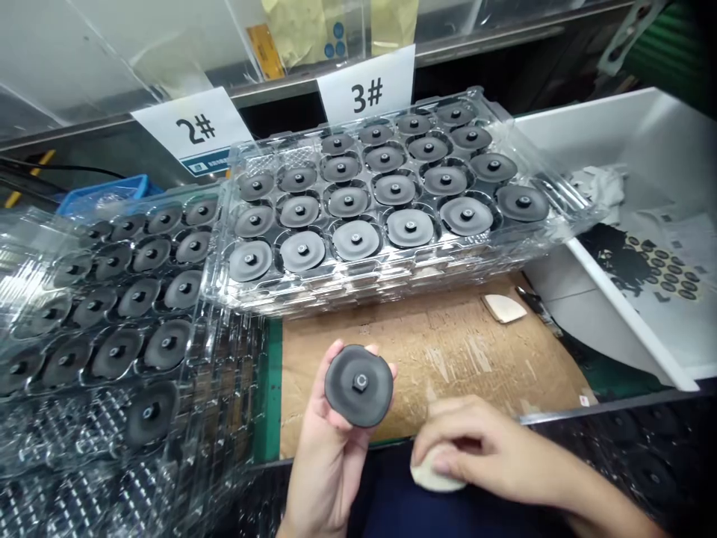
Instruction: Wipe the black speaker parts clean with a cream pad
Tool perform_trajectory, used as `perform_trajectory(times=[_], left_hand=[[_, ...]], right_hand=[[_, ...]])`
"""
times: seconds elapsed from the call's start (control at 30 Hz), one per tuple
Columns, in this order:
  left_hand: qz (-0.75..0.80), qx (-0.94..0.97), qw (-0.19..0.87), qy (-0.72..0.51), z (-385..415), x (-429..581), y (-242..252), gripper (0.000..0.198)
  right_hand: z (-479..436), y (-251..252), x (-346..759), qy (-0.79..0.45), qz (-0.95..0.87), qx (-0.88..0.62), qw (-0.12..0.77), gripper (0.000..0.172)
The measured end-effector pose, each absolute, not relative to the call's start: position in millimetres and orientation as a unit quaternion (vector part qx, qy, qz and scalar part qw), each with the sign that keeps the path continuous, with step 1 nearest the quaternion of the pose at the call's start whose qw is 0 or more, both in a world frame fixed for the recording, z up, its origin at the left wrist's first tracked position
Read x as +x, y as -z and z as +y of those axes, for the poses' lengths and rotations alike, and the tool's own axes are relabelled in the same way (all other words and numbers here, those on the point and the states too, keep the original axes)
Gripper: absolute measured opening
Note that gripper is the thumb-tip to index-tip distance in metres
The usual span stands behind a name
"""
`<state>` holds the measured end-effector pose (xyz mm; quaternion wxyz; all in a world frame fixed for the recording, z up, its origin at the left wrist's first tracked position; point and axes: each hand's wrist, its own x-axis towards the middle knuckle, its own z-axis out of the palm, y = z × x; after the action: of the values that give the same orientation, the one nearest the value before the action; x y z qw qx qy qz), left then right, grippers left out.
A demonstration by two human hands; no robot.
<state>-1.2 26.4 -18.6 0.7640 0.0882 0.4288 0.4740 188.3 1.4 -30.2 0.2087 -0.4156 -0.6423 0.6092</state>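
Observation:
My left hand [330, 448] holds a round black disc [347, 403] with a small raised hub at its centre, its hub side facing up toward me. The fingers wrap around the disc's edge from beneath. Lower right, my right hand [476, 441] pinches a cream-coloured soft pad [434, 477], apart from the disc. Beyond the hands, a stack of clear plastic trays [358, 280] carries rows of similar black discs [355, 239]. A second cream pad [505, 308] lies on the brown board [403, 336], near its right side.
More clear trays [72, 426] with black discs stand at the left. At the right is a white bin [621, 314] with a crumpled white cloth [599, 187] and dark ring-shaped pieces. Paper signs marked 2# [193, 131] and 3# [367, 93] hang behind. A blue basket [106, 193] sits back left.

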Motion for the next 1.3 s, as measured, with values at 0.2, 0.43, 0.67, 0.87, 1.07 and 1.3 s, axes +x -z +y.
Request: perform_trajectory(times=[0.2, 0.43, 0.67, 0.87, 1.07, 1.3], left_hand=[[0.401, 0.11, 0.785, -0.46, 20.1, 9.1, 23.9, 0.065], [0.417, 0.111, 0.778, -0.456, 4.5, 8.0, 27.4, 0.046], [0.428, 0.109, 0.788, -0.428, 0.2, 8.3, 26.8, 0.051], [0.437, 0.114, 0.791, -0.414, 0.4, 4.8, 26.1, 0.051], [0.438, 0.128, 0.789, -0.413, -0.9, 6.5, 26.8, 0.033], [0.42, 0.118, 0.812, -0.387, 2.0, 1.8, 26.5, 0.058]], right_hand=[[0.4, 25.0, 189.8, -0.516, -0.511, -0.581, 0.367, 0.015], [23.9, -22.6, 151.8, -0.39, -0.672, -0.459, 0.431, 0.026], [28.3, -22.8, 141.7, -0.347, -0.736, -0.441, 0.379, 0.026], [18.6, -30.8, 155.2, -0.458, -0.747, -0.398, 0.272, 0.023], [25.2, -28.2, 144.5, -0.322, -0.735, -0.442, 0.401, 0.027], [8.0, -30.9, 176.0, -0.411, -0.722, -0.49, 0.263, 0.024]])
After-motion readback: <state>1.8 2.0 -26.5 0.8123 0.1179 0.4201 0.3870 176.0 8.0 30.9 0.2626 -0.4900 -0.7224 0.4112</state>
